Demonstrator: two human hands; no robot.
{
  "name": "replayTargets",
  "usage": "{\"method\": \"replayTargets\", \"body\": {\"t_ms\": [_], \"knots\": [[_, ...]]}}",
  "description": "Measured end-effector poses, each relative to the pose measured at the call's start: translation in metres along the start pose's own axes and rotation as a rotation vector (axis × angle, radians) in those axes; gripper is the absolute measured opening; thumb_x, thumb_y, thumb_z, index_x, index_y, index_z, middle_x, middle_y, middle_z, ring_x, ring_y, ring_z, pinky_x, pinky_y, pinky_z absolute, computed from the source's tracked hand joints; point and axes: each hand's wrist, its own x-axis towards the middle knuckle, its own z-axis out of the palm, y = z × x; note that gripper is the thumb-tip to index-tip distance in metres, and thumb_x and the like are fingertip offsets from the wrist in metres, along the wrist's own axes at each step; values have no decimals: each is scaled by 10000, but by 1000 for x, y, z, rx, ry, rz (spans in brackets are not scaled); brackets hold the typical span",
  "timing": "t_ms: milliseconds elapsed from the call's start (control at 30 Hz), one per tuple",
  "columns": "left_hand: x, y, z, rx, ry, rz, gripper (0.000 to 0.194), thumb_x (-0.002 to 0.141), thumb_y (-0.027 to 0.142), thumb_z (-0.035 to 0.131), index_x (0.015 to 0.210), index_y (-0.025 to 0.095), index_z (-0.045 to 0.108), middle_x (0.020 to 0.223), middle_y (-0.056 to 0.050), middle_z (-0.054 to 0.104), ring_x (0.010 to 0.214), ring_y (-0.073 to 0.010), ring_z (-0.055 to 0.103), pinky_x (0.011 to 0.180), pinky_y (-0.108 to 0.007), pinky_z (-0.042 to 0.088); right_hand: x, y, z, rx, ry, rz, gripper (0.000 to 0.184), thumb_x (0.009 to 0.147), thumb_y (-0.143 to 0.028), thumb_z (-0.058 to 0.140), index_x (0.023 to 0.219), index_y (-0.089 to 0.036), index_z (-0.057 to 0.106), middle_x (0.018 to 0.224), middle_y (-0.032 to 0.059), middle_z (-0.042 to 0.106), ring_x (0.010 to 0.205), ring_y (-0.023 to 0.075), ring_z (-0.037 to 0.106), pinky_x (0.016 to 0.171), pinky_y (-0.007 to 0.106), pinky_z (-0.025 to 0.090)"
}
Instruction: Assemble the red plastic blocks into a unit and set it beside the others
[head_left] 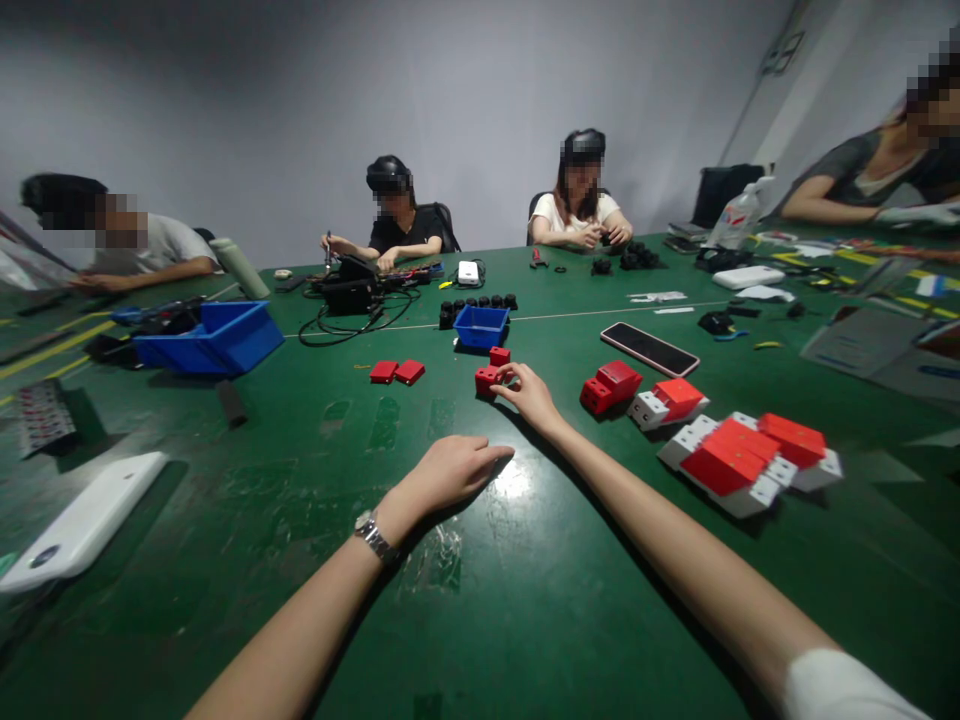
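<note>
My right hand reaches out over the green table, its thumb and fingertips closed on a small red block with dark holes in its face. Behind that block sits another small red piece. Nearer to me, my left hand hovers low over the tabletop with fingers stretched to the right and nothing in them. To the right of my hands lie a red two-part module, a red-and-white module and a wider red-and-white module. Two flat red pieces rest left of the held block.
A small blue bin stands past my right hand, with black parts behind it. A phone lies to the right. At left are a larger blue bin and a white device. Several people sit around the table.
</note>
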Motion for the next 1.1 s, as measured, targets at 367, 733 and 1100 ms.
{"method": "replayTargets", "body": {"t_ms": [367,733,1100], "knots": [[1,0,0,-3,8,7,352,902,246,395,1246,251,470,768,-28,564,685,-147,537,594,-233,360,-4,-6,-2,18,23,-19,215,709,-348,660,833,-191,581,848,15,589,722,142,559,670,274,438],[0,0,0,-1,12,6,350,911,262,386,1252,258,466,763,-27,565,685,-149,540,592,-239,359,-3,-4,-4,58,47,-57,185,708,-317,665,816,-184,598,899,35,581,832,165,577,801,315,446],[1,0,1,-3,4,-2,363,903,250,398,1261,271,455,778,-25,566,692,-151,540,600,-242,369,-4,-3,-5,72,27,-25,209,714,-334,655,861,-190,617,919,39,645,874,177,612,823,331,451]]}}
